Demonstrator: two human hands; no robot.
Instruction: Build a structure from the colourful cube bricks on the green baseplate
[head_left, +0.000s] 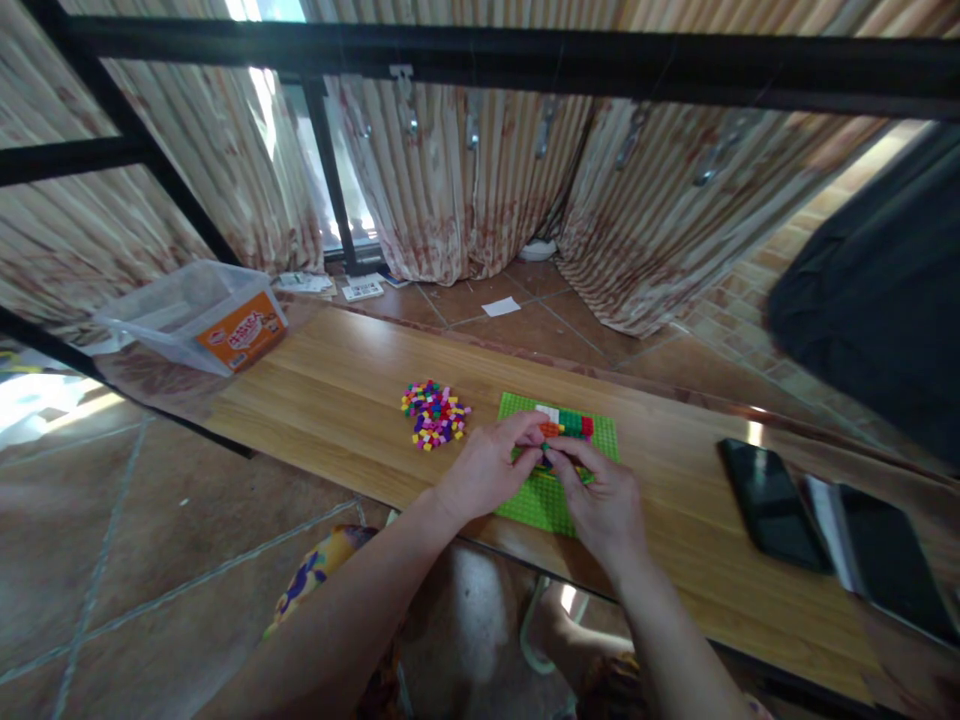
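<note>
A light green studded baseplate (536,505) lies on the wooden bench top. Along its far part stand built-up toy bricks: white, orange, green (571,422) and red (587,427). My left hand (491,465) reaches over the plate from the left, finger and thumb pinched together. From the right, my right hand (609,505) pinches at the same spot. Where the fingertips meet, a small dark green brick (545,449) shows, mostly covered by the fingers. My hands hide part of the plate's middle. Left of the plate is a loose pile of small multicoloured bricks (435,413).
A clear plastic bin (169,325) with an orange label stands at the bench's left end. To the right lie a black phone (774,505) and another dark flat device (896,560) beside something white. Black metal bars (480,50) and curtains (450,190) rise behind the bench.
</note>
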